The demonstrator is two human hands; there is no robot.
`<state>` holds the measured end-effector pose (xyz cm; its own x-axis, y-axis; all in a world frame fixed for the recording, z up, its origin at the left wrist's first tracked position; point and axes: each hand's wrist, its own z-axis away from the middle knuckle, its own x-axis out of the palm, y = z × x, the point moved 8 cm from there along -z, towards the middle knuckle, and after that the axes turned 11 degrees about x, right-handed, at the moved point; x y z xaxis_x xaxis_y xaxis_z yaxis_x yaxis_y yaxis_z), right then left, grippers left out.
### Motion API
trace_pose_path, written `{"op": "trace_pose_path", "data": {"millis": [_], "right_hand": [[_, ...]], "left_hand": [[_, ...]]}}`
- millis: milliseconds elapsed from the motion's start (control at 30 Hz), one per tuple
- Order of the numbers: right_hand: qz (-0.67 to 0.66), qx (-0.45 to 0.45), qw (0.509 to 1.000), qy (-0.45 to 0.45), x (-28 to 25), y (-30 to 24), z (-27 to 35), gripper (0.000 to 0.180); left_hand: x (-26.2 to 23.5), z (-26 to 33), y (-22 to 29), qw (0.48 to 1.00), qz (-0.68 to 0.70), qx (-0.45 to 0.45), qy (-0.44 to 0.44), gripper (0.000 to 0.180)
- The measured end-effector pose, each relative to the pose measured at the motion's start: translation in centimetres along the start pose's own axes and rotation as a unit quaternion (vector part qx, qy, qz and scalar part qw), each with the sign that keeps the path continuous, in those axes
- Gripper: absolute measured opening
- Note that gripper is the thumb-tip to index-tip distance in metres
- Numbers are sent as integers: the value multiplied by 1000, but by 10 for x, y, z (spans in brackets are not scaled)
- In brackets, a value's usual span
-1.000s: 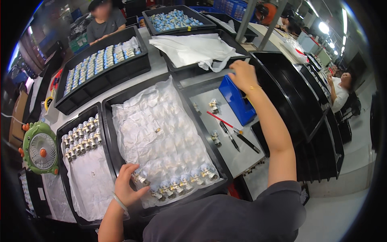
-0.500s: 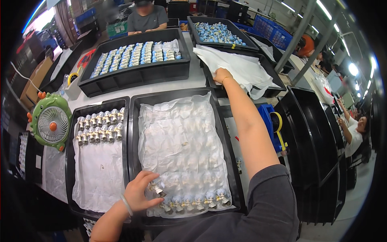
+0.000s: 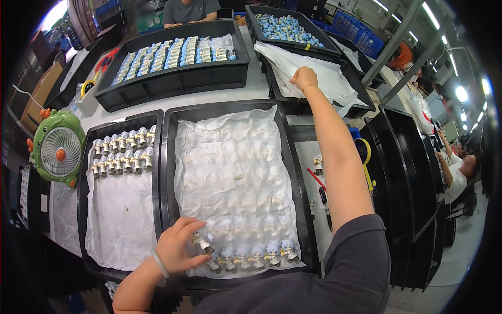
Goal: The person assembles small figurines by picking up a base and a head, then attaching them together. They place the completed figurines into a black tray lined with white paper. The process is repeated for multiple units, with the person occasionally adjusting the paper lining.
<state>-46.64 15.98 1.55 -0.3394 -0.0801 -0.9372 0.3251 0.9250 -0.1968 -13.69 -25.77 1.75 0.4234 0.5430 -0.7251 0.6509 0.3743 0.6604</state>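
A wide grey counter [image 3: 256, 89] is seen from above, crowded with black trays. Since half a second ago the view has tilted further toward the far side, and the right hand [image 3: 303, 78] has been carried from the edge of the white sheets to their middle — a sign that a fresh sheet is being fetched while the figurine below is kept in place.

The largest thing in hand is the middle tray [image 3: 166, 172], lined with crumpled white paper [image 3: 230, 172]; only its near edge is filled, by a single row of small blue-haired figurines [image 3: 256, 257]. Beside it on the left, a second lined tray [image 3: 83, 209] carries two short rows of similar figurines [image 3: 123, 153] at its far end. Beyond these, a deep black crate [image 3: 178, 83] is packed with blue-and-white figurines, and another tray [image 3: 272, 13] of blue ones stands further back.

The stack of white sheets [image 3: 334, 86] lies in a tray on the far right; the right hand rests on it with fingers curled, though whether a sheet is pinched cannot be told.

The left hand [image 3: 180, 246] is closed in a loose grip on one figurine [image 3: 201, 242] at the left end of the near row.

A green desk fan [image 3: 57, 149] stands at the left.
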Motion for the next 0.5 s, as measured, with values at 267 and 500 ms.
{"op": "trace_pose_path", "data": {"millis": [267, 500], "right_hand": [[-142, 56, 978, -143, 6, 21, -8, 28], [-205, -130, 962, 123, -168, -23, 23, 25]], "left_hand": [[1, 0, 1, 1000, -9, 0, 0, 62], [1, 1, -1, 1000, -13, -19, 12, 66]]}}
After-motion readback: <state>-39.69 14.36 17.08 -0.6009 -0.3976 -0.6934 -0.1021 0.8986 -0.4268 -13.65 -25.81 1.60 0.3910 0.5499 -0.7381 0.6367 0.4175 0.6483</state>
